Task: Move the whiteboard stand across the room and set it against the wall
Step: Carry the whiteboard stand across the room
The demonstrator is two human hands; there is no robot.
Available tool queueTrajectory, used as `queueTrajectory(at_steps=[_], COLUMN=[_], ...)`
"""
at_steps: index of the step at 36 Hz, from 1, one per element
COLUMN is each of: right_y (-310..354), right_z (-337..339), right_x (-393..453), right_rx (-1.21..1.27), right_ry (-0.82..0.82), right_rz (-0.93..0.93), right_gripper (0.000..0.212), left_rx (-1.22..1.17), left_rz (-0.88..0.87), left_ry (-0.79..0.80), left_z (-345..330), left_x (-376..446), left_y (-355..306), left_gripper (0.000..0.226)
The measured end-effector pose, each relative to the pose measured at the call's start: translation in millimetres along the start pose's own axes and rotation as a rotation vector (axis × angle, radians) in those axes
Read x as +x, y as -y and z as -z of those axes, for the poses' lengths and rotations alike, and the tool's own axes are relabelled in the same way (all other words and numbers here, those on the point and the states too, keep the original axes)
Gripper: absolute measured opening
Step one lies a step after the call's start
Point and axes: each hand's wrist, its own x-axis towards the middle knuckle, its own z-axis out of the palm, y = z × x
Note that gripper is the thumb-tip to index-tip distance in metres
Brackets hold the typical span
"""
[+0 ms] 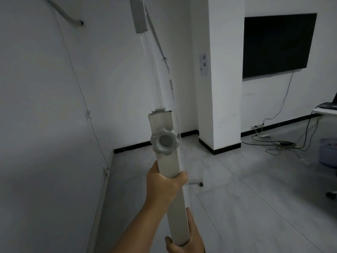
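The whiteboard stand (165, 161) is a pale square post with a grey star-shaped knob (164, 140) and a thinner inner rod rising to a grey bracket (139, 17) at the top. My left hand (164, 187) is wrapped around the post just below the knob. Lower down, at the frame's bottom edge, my right hand (184, 240) grips the same post. A foot of the stand with a small black caster (201, 184) shows on the floor behind the post. The white wall (54, 106) stands close on the left.
A white pillar (220, 88) juts out ahead on the right, and a dark wall screen (277, 46) hangs beyond it. Cables and a power strip (269, 141) lie on the grey floor. A bin (328, 154) and a desk corner (324, 111) sit at the far right.
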Motion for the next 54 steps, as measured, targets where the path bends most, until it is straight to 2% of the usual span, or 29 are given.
queueTrajectory(at_steps=[3, 9, 16, 26, 34, 38, 45, 48, 51, 54], right_y=[5.6, 10.2, 19.7, 9.7, 17.5, 17.4, 15.7, 14.1, 9.4, 0.2], right_z=[-28.6, -84.3, -154.0, -212.2, -256.5, -273.7, -300.3, -310.5, -322.4, -332.0], right_x=[42.1, 132.9, 253.4, 417.3, 554.1, 620.4, 733.0, 780.8, 828.1, 873.0], right_rx=[-0.005, 0.019, -0.03, 0.092, 0.063, 0.077, 0.066, 0.067, 0.02, -0.014], right_ry=[-0.049, -0.089, -0.198, -0.139, -0.114, -0.095, -0.095, -0.064, -0.01, 0.059], right_rz=[-0.012, -0.032, -0.041, 0.013, 0.047, 0.048, 0.07, 0.058, 0.056, 0.027], right_gripper=[0.097, 0.103, 0.097, 0.099, 0.11, 0.106, 0.111, 0.112, 0.123, 0.122], left_rx=[0.003, 0.03, 0.009, 0.001, 0.027, 0.031, 0.003, -0.019, -0.032, -0.038], left_rz=[-0.018, -0.023, -0.028, 0.016, 0.039, 0.051, -0.002, -0.016, -0.032, -0.041], left_ry=[0.022, 0.065, 0.106, 0.109, 0.08, 0.085, 0.13, 0.177, 0.203, 0.225], left_z=[9.4, 34.6, 49.0, 50.0, 41.7, 37.1, 28.2, 25.6, 23.1, 20.7], left_x=[47.3, 149.5, 271.4, 434.4, 569.2, 636.0, 746.6, 793.8, 840.8, 885.7], left_y=[24.1, 67.8, 118.3, 185.8, 235.8, 262.2, 307.0, 325.8, 344.4, 359.4], left_gripper=[0.033, 0.025, 0.029, 0.027, 0.029, 0.024, 0.026, 0.027, 0.029, 0.031])
